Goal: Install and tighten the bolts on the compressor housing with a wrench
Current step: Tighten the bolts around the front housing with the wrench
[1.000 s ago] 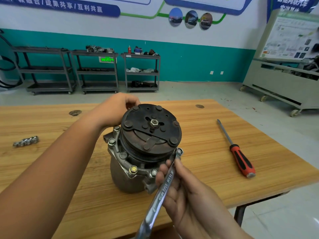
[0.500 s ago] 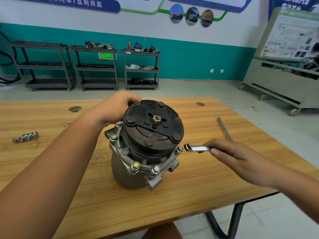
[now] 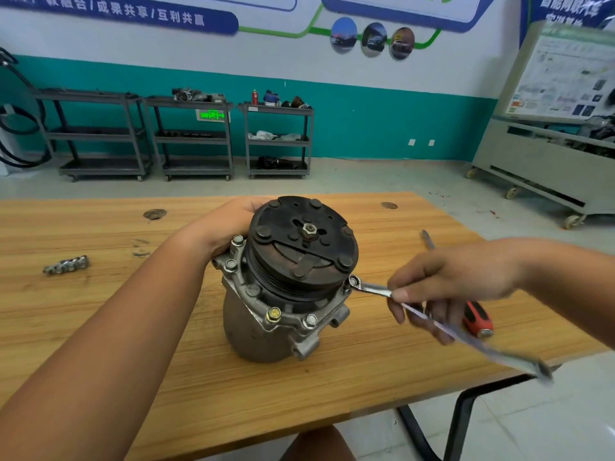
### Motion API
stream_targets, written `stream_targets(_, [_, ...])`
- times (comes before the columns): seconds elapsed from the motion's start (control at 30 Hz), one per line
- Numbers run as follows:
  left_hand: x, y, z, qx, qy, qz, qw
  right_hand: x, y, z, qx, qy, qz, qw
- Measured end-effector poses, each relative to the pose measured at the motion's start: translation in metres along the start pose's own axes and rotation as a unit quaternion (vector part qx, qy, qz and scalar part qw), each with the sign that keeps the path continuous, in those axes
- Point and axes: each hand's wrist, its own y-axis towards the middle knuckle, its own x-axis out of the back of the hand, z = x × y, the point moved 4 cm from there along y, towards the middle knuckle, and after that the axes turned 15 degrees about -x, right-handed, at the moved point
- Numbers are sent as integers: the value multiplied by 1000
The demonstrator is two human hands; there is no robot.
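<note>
A grey metal compressor [image 3: 263, 331] with a dark round clutch plate [image 3: 301, 247] on top stands upright on the wooden table [image 3: 100, 327]. Several bolts [image 3: 273, 313] sit in its housing flange. My left hand [image 3: 229, 221] grips the far left side of the compressor. My right hand [image 3: 446, 281] holds a silver wrench [image 3: 376, 289] whose ring end sits on the bolt at the flange's right side. The wrench handle runs down and right past the table edge, blurred.
A red-handled screwdriver [image 3: 477, 319] lies on the table behind my right hand. A short metal chain piece [image 3: 66, 265] lies at the left. Grey shelf carts [image 3: 189, 138] line the teal wall, and a wheeled display stand [image 3: 549, 134] is at the right.
My right hand swung the wrench from in front of the compressor round to its right side; the ring end is back on the right flange bolt after sitting just off it. My left hand kept its grip.
</note>
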Motion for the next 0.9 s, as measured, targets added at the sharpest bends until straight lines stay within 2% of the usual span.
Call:
stream_targets(0.07, [1,-2,2,3,-8,-20,1000,-30,4,2,44,226,117,966])
stream_targets(0.1, [1,-2,3,5,-17,-27,999,-44,8,5,72,317,129,937])
stream_targets(0.17, [1,-3,3,3,-33,-34,999,-64,18,14,120,471,81,870])
stream_targets(0.23, [1,-5,3,-1,-37,-39,999,-81,22,27,165,616,51,768])
stream_targets(0.3, [2,-6,2,-1,-36,-53,998,-95,22,38,217,709,73,667])
stream_targets(0.33, [3,-6,2,0,-30,-63,998,-100,22,39,243,730,80,633])
stream_targets(0.4, [6,-7,2,0,-3,-98,995,-108,20,38,293,747,83,591])
stream_targets(0.47, [14,-10,3,-34,16,-181,983,-113,18,29,314,750,58,580])
stream_targets(0.5, [20,-17,0,-75,31,-250,965,-116,17,24,316,747,34,583])
stream_targets(0.57, [28,-44,-18,-182,52,-394,899,-120,12,13,297,716,-55,630])
stream_targets(0.6, [26,-61,-30,-240,30,-437,867,-120,10,6,282,691,-116,656])
stream_targets(0.63, [18,-78,-41,-293,-7,-442,848,-119,7,-1,282,672,-173,663])
stream_targets(0.67, [4,-95,-50,-333,-49,-411,847,-117,4,-9,288,653,-215,666])
stream_targets(0.7, [-15,-109,-56,-346,-78,-361,862,-115,1,-15,297,625,-250,677])
stream_targets(0.77, [-55,-129,-65,-295,-70,-246,921,-111,-4,-19,328,560,-284,706])
stream_targets(0.83, [-96,-135,-64,-220,-50,-101,969,-107,-6,-24,333,520,-263,741])
stream_targets(0.9, [-124,-134,-58,-147,-68,0,987,-98,-6,-25,368,490,-190,767])
